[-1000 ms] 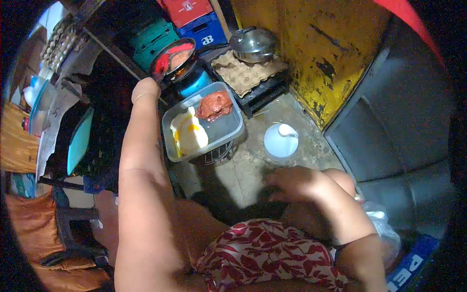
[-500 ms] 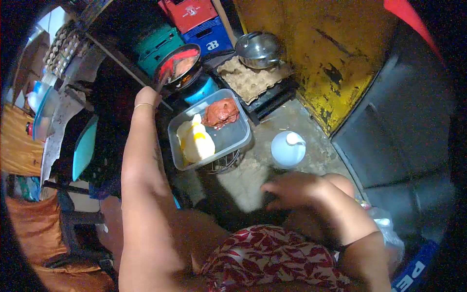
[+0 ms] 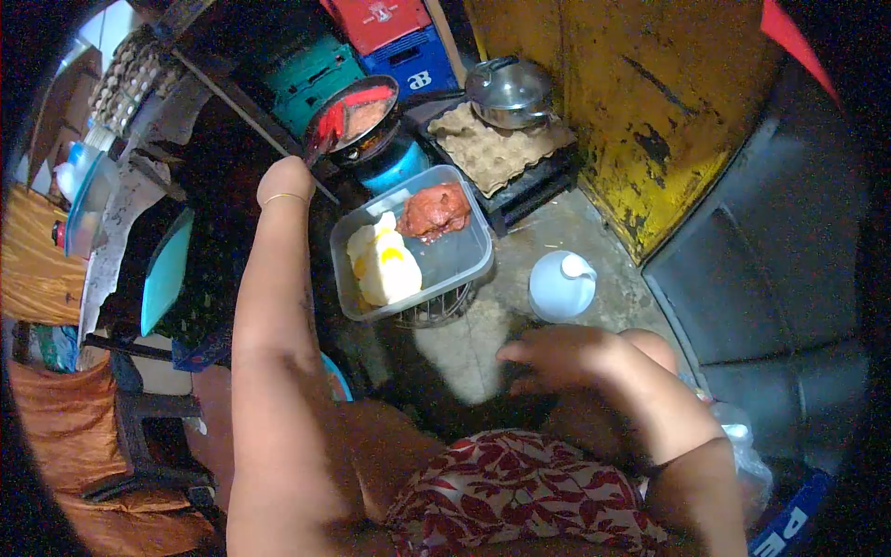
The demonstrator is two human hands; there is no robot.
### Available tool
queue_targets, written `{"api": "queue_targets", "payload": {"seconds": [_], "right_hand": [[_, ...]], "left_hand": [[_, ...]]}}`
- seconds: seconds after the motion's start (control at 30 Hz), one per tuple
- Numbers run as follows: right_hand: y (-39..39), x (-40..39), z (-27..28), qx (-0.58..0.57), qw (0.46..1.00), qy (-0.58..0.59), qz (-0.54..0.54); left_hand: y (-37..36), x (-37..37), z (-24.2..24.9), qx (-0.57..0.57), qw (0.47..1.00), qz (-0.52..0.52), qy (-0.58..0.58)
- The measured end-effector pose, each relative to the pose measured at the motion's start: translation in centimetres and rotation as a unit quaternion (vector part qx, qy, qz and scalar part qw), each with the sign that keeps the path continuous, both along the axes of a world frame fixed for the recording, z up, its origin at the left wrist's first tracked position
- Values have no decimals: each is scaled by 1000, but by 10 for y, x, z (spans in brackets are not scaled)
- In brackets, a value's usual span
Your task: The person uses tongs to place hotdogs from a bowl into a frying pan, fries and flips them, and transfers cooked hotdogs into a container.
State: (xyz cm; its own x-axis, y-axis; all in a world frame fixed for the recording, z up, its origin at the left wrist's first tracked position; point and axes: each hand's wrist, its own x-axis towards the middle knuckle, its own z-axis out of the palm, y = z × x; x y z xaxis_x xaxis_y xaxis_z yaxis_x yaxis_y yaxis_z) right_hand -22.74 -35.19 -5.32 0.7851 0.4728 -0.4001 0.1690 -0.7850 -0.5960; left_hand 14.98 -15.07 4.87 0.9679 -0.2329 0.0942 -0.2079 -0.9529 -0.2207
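My left hand (image 3: 285,183), with a thin bracelet at the wrist, reaches out to the frying pan (image 3: 394,104) and is closed on a spatula (image 3: 320,147); its fingers are mostly turned away. The spatula's far end is in the pan, by a pinkish piece of food (image 3: 368,117). Below the pan, a clear plastic container (image 3: 447,271) holds fried eggs (image 3: 388,269) and a pile of reddish meat slices (image 3: 436,212). Near my lap, my right hand (image 3: 557,357) hangs open with thumb and fingers apart, just below a bluish-white plastic jug (image 3: 561,286).
A lidded metal pot (image 3: 509,93) sits by an egg-tray sheet (image 3: 497,148) on a black stand. Red, blue and green crates (image 3: 406,62) are behind the pan. A yellow rusty panel (image 3: 631,121) stands at right. Stacked egg trays (image 3: 130,88) are at far left.
The whole view has shifted slightly, so the pan, container and jug appear a little further right. My left hand stays at the pan with the spatula; my right hand has barely moved.
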Motion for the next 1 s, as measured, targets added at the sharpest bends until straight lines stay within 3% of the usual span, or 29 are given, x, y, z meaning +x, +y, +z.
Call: {"api": "queue_targets", "payload": {"seconds": [0.47, 0.67, 0.73, 0.8, 0.93, 1.0], "right_hand": [[4, 4, -11, -25, 998, 49, 11], [-5, 0, 2, 11, 997, 80, 10], [-8, -2, -4, 20, 998, 58, 27], [-10, -9, -8, 103, 995, -10, -6], [-10, -14, 3, 85, 996, 15, -14], [-8, -19, 14, 24, 995, 70, -72]], "left_hand": [[-21, 32, -12, -75, 994, -26, -70], [-34, 52, -29, -112, 993, 0, -36], [-31, 30, -19, -107, 994, 4, -33], [-20, 19, -13, -92, 993, -34, -62], [13, 4, 10, -50, 990, -77, -111], [25, -2, 26, 37, 985, -109, -130]]}}
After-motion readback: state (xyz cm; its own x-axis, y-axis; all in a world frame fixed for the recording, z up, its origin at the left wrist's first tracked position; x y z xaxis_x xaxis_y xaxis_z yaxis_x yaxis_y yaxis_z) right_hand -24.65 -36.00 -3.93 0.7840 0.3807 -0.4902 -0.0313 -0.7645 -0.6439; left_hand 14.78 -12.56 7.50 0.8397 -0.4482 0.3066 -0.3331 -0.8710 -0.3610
